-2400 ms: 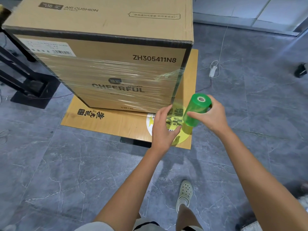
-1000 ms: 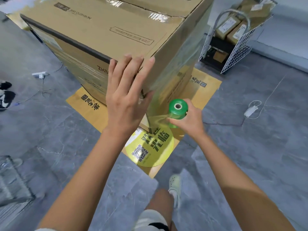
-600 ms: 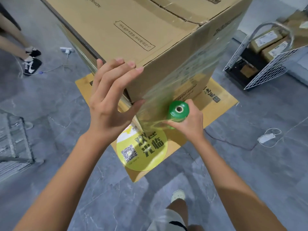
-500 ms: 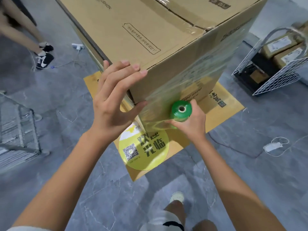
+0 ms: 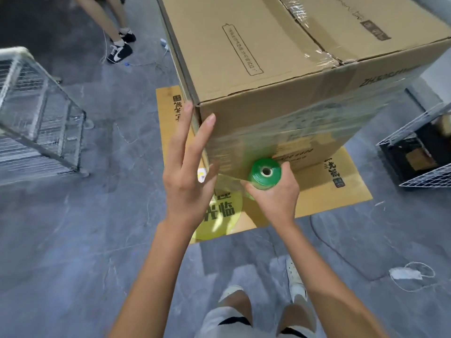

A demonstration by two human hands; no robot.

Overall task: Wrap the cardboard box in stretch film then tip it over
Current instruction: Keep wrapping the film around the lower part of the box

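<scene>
A large cardboard box stands upright on a flat yellow-brown cardboard sheet on the floor. Clear greenish stretch film bands its lower sides. My right hand grips a green roll of stretch film held upright against the box's near face, low down. My left hand is spread flat with fingers apart at the box's near vertical corner, holding nothing.
A wire cage cart stands at the left. A white wire basket with a black crate sits at the right. Another person's legs and shoes are at the upper left. A white plug and cable lie on the grey floor.
I have walked around the box's corner with the roll, laying film along the new face. My left hand slid down from the top edge to the corner's side.
</scene>
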